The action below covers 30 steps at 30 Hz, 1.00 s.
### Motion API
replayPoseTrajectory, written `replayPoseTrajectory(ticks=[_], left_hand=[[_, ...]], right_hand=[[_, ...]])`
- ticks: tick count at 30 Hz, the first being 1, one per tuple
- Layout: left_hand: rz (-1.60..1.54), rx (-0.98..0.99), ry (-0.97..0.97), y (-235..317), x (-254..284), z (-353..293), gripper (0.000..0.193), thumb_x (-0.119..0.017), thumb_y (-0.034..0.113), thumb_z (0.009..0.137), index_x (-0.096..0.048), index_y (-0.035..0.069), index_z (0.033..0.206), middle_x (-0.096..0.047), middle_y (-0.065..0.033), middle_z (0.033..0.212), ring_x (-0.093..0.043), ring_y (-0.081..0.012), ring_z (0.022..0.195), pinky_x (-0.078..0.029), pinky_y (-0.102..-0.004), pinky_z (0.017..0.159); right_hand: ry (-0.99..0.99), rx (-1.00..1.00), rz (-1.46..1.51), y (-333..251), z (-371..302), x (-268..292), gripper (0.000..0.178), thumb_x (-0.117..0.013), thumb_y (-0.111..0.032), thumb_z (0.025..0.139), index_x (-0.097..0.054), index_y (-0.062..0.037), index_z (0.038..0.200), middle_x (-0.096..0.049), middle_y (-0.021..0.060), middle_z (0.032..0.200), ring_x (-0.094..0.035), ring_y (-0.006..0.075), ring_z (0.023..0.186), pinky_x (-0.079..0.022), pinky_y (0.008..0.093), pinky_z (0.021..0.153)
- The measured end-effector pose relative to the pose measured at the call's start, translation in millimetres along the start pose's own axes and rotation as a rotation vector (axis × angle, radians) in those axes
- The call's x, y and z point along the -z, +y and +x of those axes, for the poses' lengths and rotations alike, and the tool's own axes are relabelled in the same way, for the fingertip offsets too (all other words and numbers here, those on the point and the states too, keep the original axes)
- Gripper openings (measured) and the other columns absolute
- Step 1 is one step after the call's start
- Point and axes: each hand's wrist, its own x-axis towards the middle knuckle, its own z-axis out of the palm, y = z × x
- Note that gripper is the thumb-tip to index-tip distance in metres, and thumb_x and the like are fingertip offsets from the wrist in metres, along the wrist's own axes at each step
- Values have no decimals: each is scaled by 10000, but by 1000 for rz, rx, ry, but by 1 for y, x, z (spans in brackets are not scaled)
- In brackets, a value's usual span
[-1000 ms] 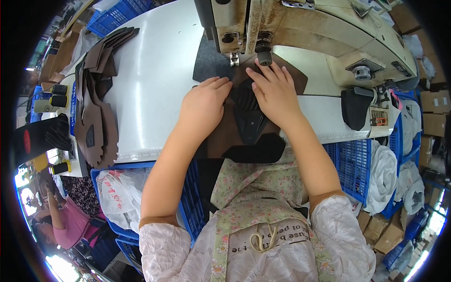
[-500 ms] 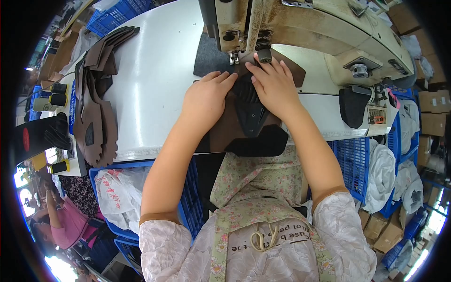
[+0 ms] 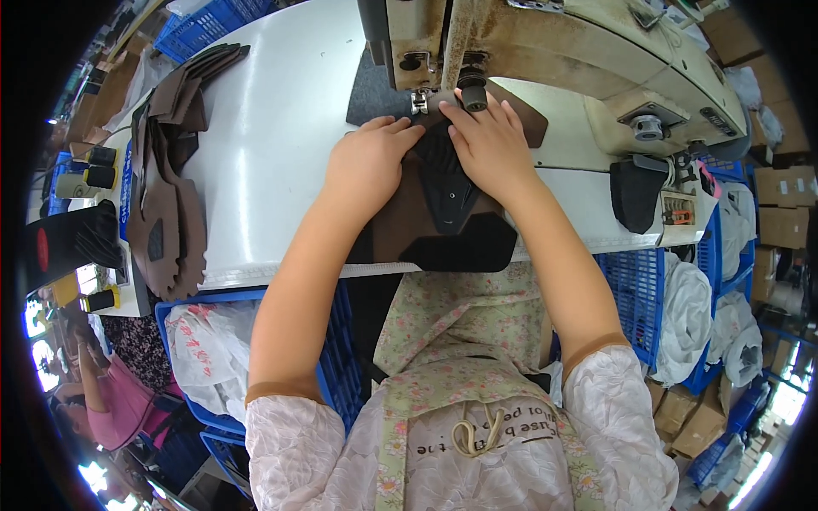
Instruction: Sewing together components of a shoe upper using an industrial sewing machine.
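Observation:
A brown and black sewn panel [image 3: 388,223], seemingly leather or fabric, lies on the white table under the sewing machine's head. Its black ribbed strip and tapered tab [image 3: 449,198] run down the middle, and a black patch [image 3: 460,245] covers its near edge. The far left part of the work is dark grey. My left hand [image 3: 368,162] presses flat on the panel's left side, fingertips close to the presser foot [image 3: 418,102]. Fingers apart, my right hand [image 3: 492,149] rests on the right side, its fingertips partly hidden behind a dark machine knob [image 3: 474,95].
The beige sewing machine [image 3: 579,43] spans the far side. Stacked brown cut pieces [image 3: 175,196] lie at the table's left. Thread spools [image 3: 100,176] stand beyond them. A black piece [image 3: 637,194] sits at right. Blue crates [image 3: 630,294] flank me below; another person [image 3: 128,400] sits at lower left.
The panel has slid slightly away from me under the presser foot, and both hands have moved forward with it. The whole view has shifted a little.

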Motion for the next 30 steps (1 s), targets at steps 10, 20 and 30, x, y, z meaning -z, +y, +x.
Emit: replayPoseTrajectory(ticks=[10, 20, 30], left_hand=[[-29, 9, -5, -3, 2, 7, 487, -500, -61, 795, -671, 130, 1209, -659, -84, 1245, -582, -271, 1211, -492, -381, 984], [-21, -17, -11, -6, 0, 9, 500, -489, -69, 787, -663, 122, 1216, -655, -90, 1250, -577, -272, 1218, -484, -389, 989], [-41, -36, 11, -8, 3, 9, 512, -484, -81, 760, -659, 103, 1205, -656, -110, 1240, -586, -285, 1197, -482, -393, 983]], right_hand=[[10, -6, -52, 1, 5, -5, 259, -599, -221, 906, -653, -144, 1147, -532, 67, 1378, -456, 300, 1317, -355, 545, 1074], [44, 7, -48, 3, 6, -8, 251, -604, -228, 903, -662, -121, 1123, -543, 81, 1360, -461, 316, 1309, -355, 542, 1075], [73, 1, -18, -1, 7, -6, 244, -618, -230, 894, -667, -112, 1102, -564, 73, 1331, -479, 301, 1293, -358, 532, 1069]])
